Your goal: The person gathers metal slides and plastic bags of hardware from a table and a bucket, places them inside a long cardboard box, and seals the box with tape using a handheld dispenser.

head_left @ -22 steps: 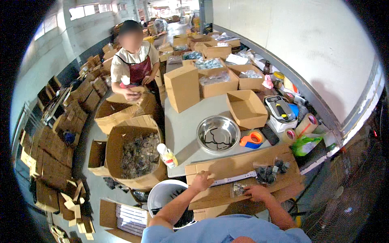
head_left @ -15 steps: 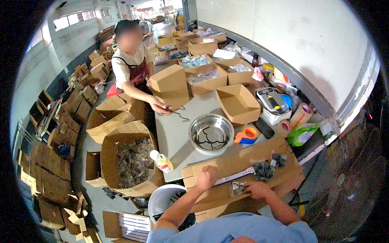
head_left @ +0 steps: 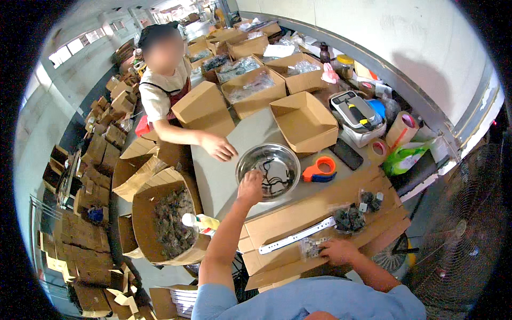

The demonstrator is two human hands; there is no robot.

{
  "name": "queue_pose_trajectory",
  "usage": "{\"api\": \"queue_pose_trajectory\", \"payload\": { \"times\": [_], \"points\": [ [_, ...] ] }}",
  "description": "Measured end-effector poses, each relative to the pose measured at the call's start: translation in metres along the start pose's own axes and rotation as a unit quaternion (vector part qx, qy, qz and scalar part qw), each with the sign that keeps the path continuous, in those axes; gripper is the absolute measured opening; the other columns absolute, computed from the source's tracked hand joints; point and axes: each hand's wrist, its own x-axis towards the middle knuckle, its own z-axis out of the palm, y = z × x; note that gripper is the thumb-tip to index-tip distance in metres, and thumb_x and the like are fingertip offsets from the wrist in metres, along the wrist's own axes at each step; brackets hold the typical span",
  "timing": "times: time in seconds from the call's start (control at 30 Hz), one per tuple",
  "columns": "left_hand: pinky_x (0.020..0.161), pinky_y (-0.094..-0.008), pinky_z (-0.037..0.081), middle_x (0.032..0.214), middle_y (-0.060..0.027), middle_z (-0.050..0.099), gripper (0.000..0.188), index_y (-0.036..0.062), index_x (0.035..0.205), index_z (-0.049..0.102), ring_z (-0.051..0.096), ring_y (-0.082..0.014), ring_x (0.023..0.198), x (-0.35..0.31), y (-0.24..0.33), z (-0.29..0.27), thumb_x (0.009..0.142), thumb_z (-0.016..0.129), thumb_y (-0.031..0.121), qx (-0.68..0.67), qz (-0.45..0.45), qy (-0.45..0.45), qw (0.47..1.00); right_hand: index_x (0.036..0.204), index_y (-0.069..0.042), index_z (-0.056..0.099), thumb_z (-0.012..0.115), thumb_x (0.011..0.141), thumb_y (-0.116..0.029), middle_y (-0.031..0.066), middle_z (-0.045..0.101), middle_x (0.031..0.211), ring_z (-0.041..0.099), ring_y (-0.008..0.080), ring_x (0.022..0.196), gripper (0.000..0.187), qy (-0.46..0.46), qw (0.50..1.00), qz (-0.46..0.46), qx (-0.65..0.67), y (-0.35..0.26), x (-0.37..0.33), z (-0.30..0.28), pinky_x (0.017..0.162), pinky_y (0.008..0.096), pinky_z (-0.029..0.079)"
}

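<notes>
My left hand (head_left: 250, 186) dips over the near left rim of a shiny steel bowl (head_left: 293, 190). Its fingers look drawn together; whatever is between them, if anything, I cannot make out. Thin bent black pieces (head_left: 276, 184), like rods or cords, lie in the bowl beside them. My right hand (head_left: 340, 251) is closed on a small clear plastic bag (head_left: 310, 247) of metal parts, on a flat cardboard sheet (head_left: 266, 226). Beyond that bag lie a long white strip with holes (head_left: 296, 236) and a clear bag of dark pieces (head_left: 349, 220).
Across the table, a co-worker's hand (head_left: 218, 148) hovers left of the bowl. Near the bowl are an orange tape dispenser (head_left: 320, 169), a black phone (head_left: 346, 154) and an open carton (head_left: 305, 122). A white-capped bottle (head_left: 201, 223) stands left; a large fan (head_left: 453, 234) is at right.
My left hand has gone from the white strip forward to the bowl. The co-worker's hand has let go of a bent black piece, and more black pieces lie in the bowl. My right hand stays.
</notes>
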Motion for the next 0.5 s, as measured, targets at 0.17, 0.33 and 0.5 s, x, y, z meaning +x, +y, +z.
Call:
{"api": "queue_pose_trajectory", "payload": {
  "times": [0.17, 0.33, 0.5],
  "points": [
    [0.102, -0.0489, 0.032, 0.142, -0.0146, 0.029, 0.095, 0.0141, 0.137, 0.025, 0.031, -0.0391, 0.128, 0.041, -0.001, 0.030, 0.058, 0.076, 0.020, 0.131, -0.009, -0.271, 0.954, 0.112, -0.020, 0.061, 0.059, 0.075, -0.017, 0.0012, 0.045, 0.131, 0.042, 0.0298, 0.120, 0.037, 0.001, 0.999, -0.020, 0.037, -0.003, -0.007, -0.011, 0.097, 0.0428, 0.041],
    [0.103, -0.0500, 0.031, 0.140, -0.0224, 0.028, 0.113, 0.0127, 0.142, 0.012, 0.027, -0.0412, 0.129, 0.061, -0.011, 0.068, 0.054, 0.081, 0.026, -0.013, -0.229, -0.304, 0.925, 0.112, -0.017, 0.060, 0.058, 0.076, -0.018, 0.0046, 0.042, 0.134, 0.039, 0.0313, 0.122, 0.037, 0.015, 0.998, -0.029, 0.059, -0.001, -0.007, -0.006, 0.098, 0.0464, 0.038],
    [0.086, -0.0412, 0.048, 0.102, -0.0218, 0.062, 0.070, 0.0023, 0.117, 0.048, 0.059, -0.0371, 0.097, 0.053, -0.008, 0.082, 0.059, 0.077, 0.026, -0.005, -0.226, -0.263, 0.938, 0.112, -0.017, 0.061, 0.057, 0.078, -0.019, 0.0042, 0.042, 0.134, 0.039, 0.0320, 0.122, 0.034, 0.029, 0.991, -0.057, 0.113, 0.004, -0.006, 0.000, 0.098, 0.0472, 0.038]
  ]
}}
